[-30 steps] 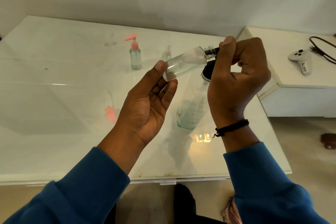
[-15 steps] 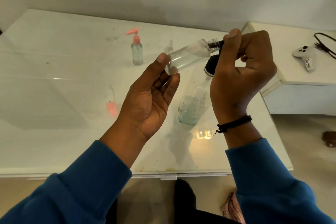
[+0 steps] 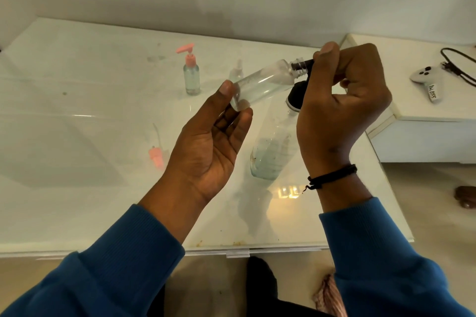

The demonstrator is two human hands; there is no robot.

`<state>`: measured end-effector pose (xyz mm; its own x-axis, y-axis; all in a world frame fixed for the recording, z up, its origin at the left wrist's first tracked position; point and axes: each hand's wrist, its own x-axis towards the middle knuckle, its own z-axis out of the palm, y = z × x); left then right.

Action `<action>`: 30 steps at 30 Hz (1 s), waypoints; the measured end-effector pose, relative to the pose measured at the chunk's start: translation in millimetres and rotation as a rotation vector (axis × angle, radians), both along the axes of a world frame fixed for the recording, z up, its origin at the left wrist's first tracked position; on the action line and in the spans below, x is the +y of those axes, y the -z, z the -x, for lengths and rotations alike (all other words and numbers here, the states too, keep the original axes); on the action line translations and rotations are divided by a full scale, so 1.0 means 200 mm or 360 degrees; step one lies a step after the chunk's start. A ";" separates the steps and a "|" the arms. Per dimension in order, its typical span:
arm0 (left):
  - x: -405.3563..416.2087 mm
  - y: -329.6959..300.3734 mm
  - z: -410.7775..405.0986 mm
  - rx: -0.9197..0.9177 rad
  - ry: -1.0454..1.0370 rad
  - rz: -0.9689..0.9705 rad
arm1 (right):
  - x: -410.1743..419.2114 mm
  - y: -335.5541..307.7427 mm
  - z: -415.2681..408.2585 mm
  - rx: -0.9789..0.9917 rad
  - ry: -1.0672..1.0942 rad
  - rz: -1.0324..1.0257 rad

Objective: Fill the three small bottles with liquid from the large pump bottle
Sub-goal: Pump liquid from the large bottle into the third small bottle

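Observation:
A small clear bottle (image 3: 265,83) is held tilted above the table, its open neck pointing up and right. My left hand (image 3: 208,147) pinches its base between thumb and fingertips. My right hand (image 3: 340,110) is curled round a black pump nozzle whose tip sits in the small bottle's neck. Below it the large clear bottle (image 3: 273,152) stands on the table with a little liquid at the bottom and a black collar at its top. A small bottle with a pink pump (image 3: 192,77) stands further back. Beside it is another small clear bottle (image 3: 236,73).
A loose pink pump top (image 3: 156,157) with its tube lies on the glossy white table (image 3: 77,136), left of my hands. To the right a low white cabinet (image 3: 425,141) carries a white game controller (image 3: 425,77) and a black cable (image 3: 456,64).
Both hands keep the same hold on the small bottle and the nozzle. Only the camera view has shifted slightly.

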<state>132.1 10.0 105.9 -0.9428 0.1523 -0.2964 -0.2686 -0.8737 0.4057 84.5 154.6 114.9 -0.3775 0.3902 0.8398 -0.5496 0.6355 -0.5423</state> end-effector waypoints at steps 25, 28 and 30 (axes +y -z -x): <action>0.00 0.01 0.00 0.0000 0.0003 -0.0018 | -0.01 0.01 -0.01 -0.0001 0.0001 0.0001; 0.00 0.01 0.00 0.0003 0.0008 -0.0009 | 0.00 -0.01 0.00 0.0007 0.0014 -0.0012; 0.00 0.00 0.00 0.0005 0.0007 -0.0002 | -0.01 -0.02 0.00 0.0001 0.0017 0.0000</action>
